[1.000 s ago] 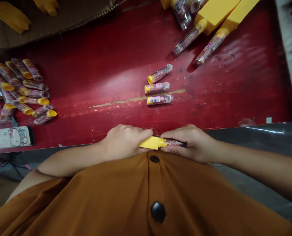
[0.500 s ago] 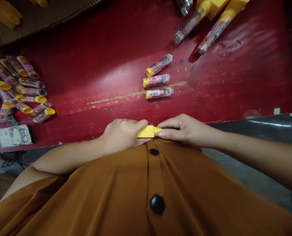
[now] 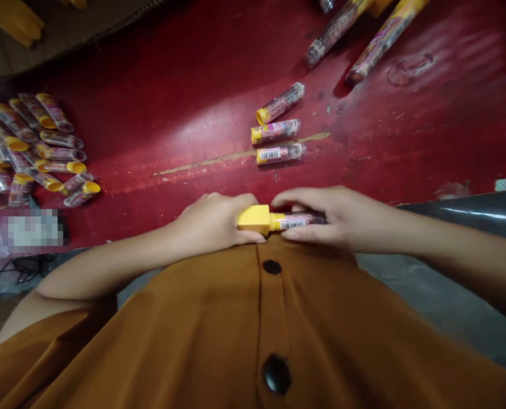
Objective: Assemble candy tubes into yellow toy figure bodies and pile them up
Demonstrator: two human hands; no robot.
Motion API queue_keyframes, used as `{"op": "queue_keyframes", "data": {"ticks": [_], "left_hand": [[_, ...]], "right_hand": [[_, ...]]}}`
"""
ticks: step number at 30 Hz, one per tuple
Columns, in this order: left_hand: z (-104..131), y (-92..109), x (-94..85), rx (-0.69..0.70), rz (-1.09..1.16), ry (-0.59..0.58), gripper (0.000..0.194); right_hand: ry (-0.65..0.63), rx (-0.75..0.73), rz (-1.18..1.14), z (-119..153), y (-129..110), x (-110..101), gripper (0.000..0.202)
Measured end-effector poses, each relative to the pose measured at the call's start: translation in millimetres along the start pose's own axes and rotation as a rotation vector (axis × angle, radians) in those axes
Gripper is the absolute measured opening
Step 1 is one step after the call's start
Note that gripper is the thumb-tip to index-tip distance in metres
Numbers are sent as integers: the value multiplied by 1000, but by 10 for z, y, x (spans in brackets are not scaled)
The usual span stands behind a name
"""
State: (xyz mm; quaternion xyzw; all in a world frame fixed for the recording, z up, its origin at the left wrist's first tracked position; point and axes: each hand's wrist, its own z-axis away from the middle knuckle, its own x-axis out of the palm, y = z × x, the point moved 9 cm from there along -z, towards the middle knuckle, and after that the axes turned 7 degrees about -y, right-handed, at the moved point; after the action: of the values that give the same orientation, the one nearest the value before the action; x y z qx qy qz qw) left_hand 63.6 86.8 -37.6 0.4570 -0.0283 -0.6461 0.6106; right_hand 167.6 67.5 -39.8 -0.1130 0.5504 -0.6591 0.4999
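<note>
Close to my body, at the table's front edge, my left hand (image 3: 214, 218) is closed around a yellow block-shaped plastic piece (image 3: 255, 220). A clear labelled tube (image 3: 297, 220) with a yellow collar sticks out of that piece, pointing right. My right hand (image 3: 335, 218) curls loosely round the tube. Its thumb lies along the lower side, the index finger arches above with a gap, and the tube's far end reaches toward the palm. Beyond the hands lie three similar tubes with yellow collars (image 3: 280, 153) on the red table (image 3: 184, 125).
A pile of similar tubes (image 3: 61, 153) lies at the left, with a blurred-out flat object (image 3: 35, 230) nearer me. A cardboard box (image 3: 74, 28) holding yellow pieces (image 3: 16, 20) stands at the back left. Tubes joined to yellow pieces (image 3: 380, 48) lie at the back right.
My right hand's fingers have slid right along the tube and spread, uncovering its label. My left hand keeps the yellow piece. The view has shifted slightly.
</note>
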Motion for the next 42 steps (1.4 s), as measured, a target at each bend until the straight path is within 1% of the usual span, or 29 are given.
{"op": "queue_keyframes", "data": {"ticks": [2, 3, 4, 6, 8, 10, 11, 13, 16, 19, 22, 24, 25, 26, 28, 29, 30, 32, 34, 36, 37, 38, 39, 40, 41, 42], "left_hand": [[-29, -13, 34, -15, 247, -139, 35], [-33, -4, 72, -24, 361, -209, 34], [-32, 11, 116, -35, 461, -266, 32], [-23, 47, 219, -51, 625, -331, 28], [-8, 92, 355, -47, 745, -375, 26], [19, 113, 513, -59, 814, -419, 25], [34, 110, 580, -72, 834, -431, 24], [63, 90, 669, -101, 864, -425, 24], [113, 72, 739, -123, 921, -412, 23], [156, 67, 767, -124, 949, -404, 26], [179, 75, 748, -114, 868, -425, 32], [166, 76, 654, -99, 721, -422, 36], [146, 75, 564, -84, 619, -394, 37], [121, 75, 448, -67, 499, -345, 39], [82, 94, 180, -43, 232, -210, 42], [80, 115, 66, -40, 100, -148, 43], [87, 143, -12, -39, -13, -108, 43], [107, 202, -50, -22, -160, -93, 43], [108, 238, -17, 22, -228, -103, 45], [88, 254, -49, 90, -306, -47, 46], [81, 269, -114, 137, -353, 20, 46], [85, 285, -220, 191, -392, 118, 45], [103, 295, -365, 248, -415, 239, 46], [132, 277, -550, 296, -420, 381, 50], [163, 215, -764, 322, -407, 529, 55], [184, 99, -997, 312, -388, 671, 62]], "right_hand": [[119, -130, 365, 73, -201, -174, 40], [145, -196, 509, 110, -302, -201, 38], [153, -252, 615, 143, -386, -200, 38], [156, -322, 718, 194, -496, -168, 40], [142, -352, 712, 230, -544, -106, 38], [104, -364, 632, 256, -546, -14, 33], [91, -373, 582, 270, -545, 31, 31], [113, -380, 515, 298, -543, 90, 29], [168, -353, 471, 323, -530, 149, 27], [191, -305, 405, 325, -498, 190, 26], [212, -321, 351, 323, -502, 184, 25], [215, -330, 330, 299, -488, 145, 25], [219, -321, 342, 280, -470, 116, 26], [231, -305, 380, 262, -452, 81, 27], [287, -293, 488, 249, -450, 8, 29], [318, -296, 514, 251, -461, -19, 29], [333, -298, 496, 249, -463, -31, 28], [294, -274, 338, 206, -409, -1, 24], [201, -190, 158, 108, -277, 79, 20], [155, -144, 83, 10, -197, 102, 19], [159, -132, 81, -32, -181, 65, 20], [179, -119, 97, -65, -175, -11, 21], [220, -101, 120, -85, -173, -132, 23], [285, -81, 145, -88, -174, -301, 27], [375, -51, 167, -69, -168, -518, 30], [491, -16, 182, -27, -158, -776, 35]]}}
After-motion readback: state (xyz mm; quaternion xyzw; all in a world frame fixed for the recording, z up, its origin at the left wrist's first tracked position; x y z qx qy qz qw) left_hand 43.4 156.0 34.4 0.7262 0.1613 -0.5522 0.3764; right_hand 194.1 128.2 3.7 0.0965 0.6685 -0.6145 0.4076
